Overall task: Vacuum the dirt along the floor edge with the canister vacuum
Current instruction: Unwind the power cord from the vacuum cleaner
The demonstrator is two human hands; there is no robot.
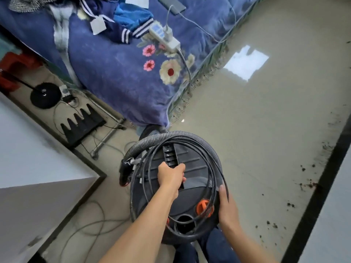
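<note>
A dark grey canister vacuum (191, 190) with an orange knob (204, 205) sits right in front of me, above my knees. Its ribbed hose (197, 136) and a coiled black cord (207, 158) lie looped on its top. My left hand (171, 176) grips the carry handle on the lid. My right hand (227, 205) rests against the canister's right rim, fingers lying along the hose loop. Dark dirt crumbs (307, 185) are scattered on the beige floor along the black baseboard (322, 185) at the right wall.
A bed with a blue flowered blanket (117, 69) fills the upper left, bearing clothes, a phone and a power strip (165, 37). Left of the vacuum lie a black lamp base (45, 94), a black toothed piece (81, 124), loose cables and a white cabinet corner (47, 168).
</note>
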